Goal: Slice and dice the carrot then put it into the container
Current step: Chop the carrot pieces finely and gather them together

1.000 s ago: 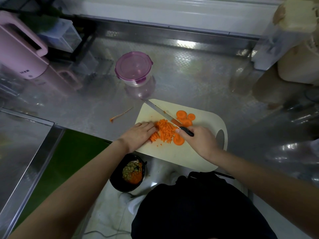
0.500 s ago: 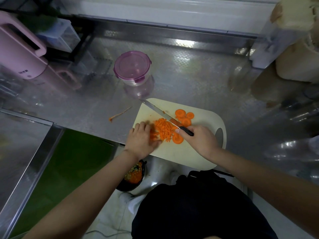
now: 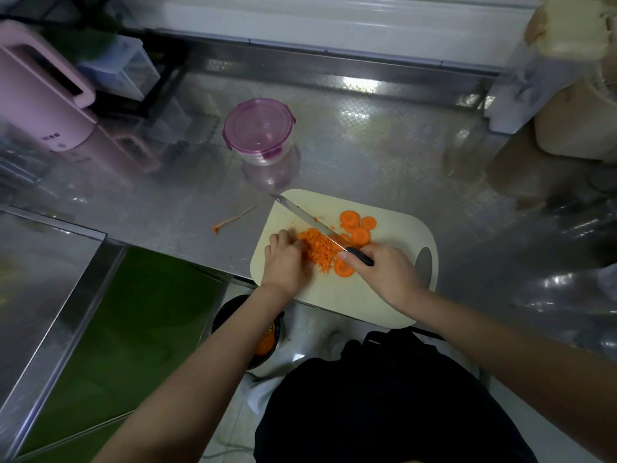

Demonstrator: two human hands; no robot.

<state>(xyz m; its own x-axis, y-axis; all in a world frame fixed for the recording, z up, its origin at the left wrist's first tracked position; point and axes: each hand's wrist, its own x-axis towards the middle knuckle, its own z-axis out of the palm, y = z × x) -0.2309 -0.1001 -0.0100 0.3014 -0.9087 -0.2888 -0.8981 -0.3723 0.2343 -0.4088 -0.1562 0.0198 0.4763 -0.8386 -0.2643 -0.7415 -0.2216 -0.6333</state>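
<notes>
Right hand (image 3: 387,272): clamped round the black handle of the knife (image 3: 310,222), blade angled toward the upper left and lying along the diced carrot (image 3: 317,250).

Left hand (image 3: 283,262): fingers bent against the left side of the pile. The fingertips are blurred, so it cannot be told whether they grip any pieces.

Carrot slices (image 3: 359,230) lie just right of the blade. The cutting board (image 3: 337,295) overhangs the near table (image 3: 367,155) edge.

The container (image 3: 258,133) stands lidded at centre frame, well apart, with bare table between.

Compared with 1.0 s ago, the left forearm has swung inward. The knife is unchanged.
</notes>
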